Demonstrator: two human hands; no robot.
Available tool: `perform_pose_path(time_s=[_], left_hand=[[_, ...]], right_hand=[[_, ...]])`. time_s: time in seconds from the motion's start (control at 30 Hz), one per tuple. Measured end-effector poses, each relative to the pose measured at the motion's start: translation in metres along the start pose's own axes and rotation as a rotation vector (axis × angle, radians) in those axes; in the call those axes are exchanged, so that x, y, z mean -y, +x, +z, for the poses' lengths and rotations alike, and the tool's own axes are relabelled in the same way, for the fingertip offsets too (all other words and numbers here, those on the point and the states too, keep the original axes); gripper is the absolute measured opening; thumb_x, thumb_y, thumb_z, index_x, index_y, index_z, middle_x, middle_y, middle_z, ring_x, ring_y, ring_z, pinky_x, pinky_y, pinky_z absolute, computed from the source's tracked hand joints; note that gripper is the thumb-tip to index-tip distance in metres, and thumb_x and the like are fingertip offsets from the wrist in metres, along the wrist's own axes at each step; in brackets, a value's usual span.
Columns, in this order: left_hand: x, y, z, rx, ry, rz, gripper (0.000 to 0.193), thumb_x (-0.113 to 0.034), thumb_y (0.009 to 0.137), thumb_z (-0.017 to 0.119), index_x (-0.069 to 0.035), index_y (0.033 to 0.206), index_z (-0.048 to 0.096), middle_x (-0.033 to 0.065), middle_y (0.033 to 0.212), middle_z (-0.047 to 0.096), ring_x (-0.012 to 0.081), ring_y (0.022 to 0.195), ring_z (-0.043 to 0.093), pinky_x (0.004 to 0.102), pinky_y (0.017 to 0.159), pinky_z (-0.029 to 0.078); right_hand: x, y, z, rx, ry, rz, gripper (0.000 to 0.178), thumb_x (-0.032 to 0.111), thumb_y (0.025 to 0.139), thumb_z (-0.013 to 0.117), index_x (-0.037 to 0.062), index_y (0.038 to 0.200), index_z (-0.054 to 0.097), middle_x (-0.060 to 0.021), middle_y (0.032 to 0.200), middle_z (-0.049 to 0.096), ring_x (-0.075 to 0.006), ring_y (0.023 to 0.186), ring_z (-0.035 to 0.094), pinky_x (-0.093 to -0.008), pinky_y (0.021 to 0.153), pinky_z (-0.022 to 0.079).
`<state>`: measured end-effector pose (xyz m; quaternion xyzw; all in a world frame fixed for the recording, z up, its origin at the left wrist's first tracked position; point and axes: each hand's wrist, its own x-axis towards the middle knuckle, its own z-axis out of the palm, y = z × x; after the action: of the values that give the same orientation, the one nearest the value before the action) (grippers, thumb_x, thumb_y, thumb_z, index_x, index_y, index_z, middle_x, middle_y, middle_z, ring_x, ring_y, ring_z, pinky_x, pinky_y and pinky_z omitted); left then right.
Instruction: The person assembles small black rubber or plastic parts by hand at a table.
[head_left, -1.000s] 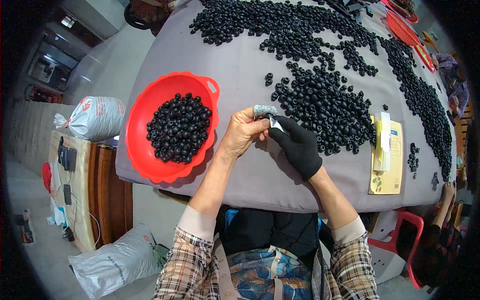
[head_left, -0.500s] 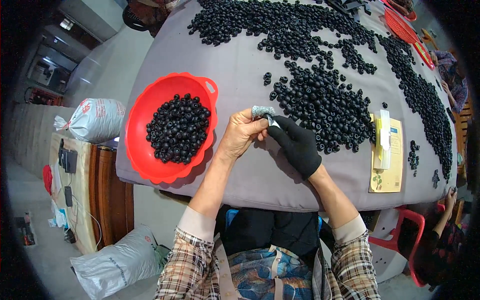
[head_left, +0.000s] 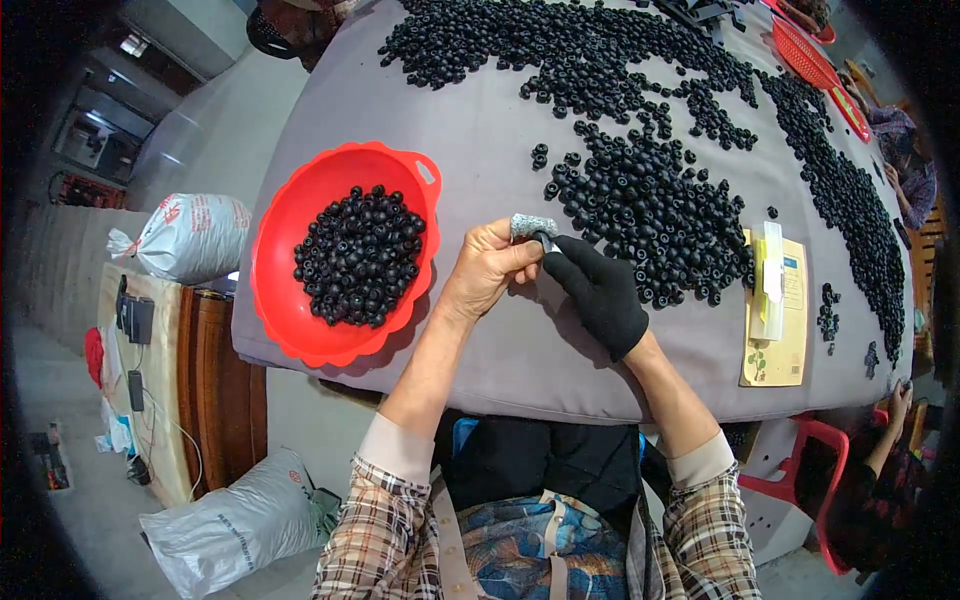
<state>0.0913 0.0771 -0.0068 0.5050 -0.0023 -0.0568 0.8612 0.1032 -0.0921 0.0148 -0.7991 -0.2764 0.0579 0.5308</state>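
Observation:
My left hand is bare, with a silvery wrap round its index finger. Its thumb and finger are pinched on a small dark piece, mostly hidden by the fingers. Against it works my right hand, in a black glove and closed round a small metal blade, of which only a glinting bit shows. Both hands meet just above the grey cloth, between the red bowl and a pile of small round black parts with holes. More such black parts fill the bowl's middle.
A yellow booklet with a clear plastic case on it lies right of the pile. More black parts cover the table's far side. Red baskets and other people are at the right. White sacks stand left.
Both hands have shifted very slightly to the right in the picture, along with the table and bowl. Less of the blade shows between the fingers now.

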Motion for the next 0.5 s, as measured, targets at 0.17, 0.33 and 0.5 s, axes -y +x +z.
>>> perform_pose_path(time_s=[0.17, 0.33, 0.5], left_hand=[[0.000, -0.001, 0.000, -0.002, 0.011, -0.009, 0.014, -0.002, 0.080, 0.060, -0.002, 0.094, 0.063, -0.0001, 0.067, 0.060, 0.0028, 0.053, 0.051, 0.0145, 0.045, 0.039], [0.002, -0.001, -0.005, 0.033, 0.026, -0.013, 0.017, -0.005, 0.080, 0.062, -0.001, 0.096, 0.061, 0.0013, 0.074, 0.061, 0.0048, 0.056, 0.053, 0.0152, 0.048, 0.041], [0.004, -0.001, -0.006, 0.031, 0.047, -0.017, 0.016, -0.006, 0.080, 0.062, -0.002, 0.096, 0.062, 0.0009, 0.074, 0.061, 0.0041, 0.057, 0.052, 0.0149, 0.049, 0.040]], right_hand=[[-0.002, 0.000, 0.002, -0.019, -0.069, -0.140, 0.027, 0.018, 0.085, 0.054, 0.0070, 0.109, 0.058, -0.0129, 0.095, 0.062, -0.0263, 0.076, 0.064, -0.0319, 0.063, 0.050], [0.007, 0.001, 0.002, -0.026, 0.007, 0.063, 0.023, 0.013, 0.085, 0.056, 0.0017, 0.104, 0.060, -0.0109, 0.086, 0.066, -0.0110, 0.076, 0.061, -0.0266, 0.066, 0.047], [0.009, 0.001, 0.003, -0.042, 0.116, 0.138, 0.023, 0.014, 0.085, 0.057, 0.0019, 0.104, 0.061, -0.0112, 0.087, 0.066, -0.0115, 0.075, 0.061, -0.0263, 0.066, 0.047]])
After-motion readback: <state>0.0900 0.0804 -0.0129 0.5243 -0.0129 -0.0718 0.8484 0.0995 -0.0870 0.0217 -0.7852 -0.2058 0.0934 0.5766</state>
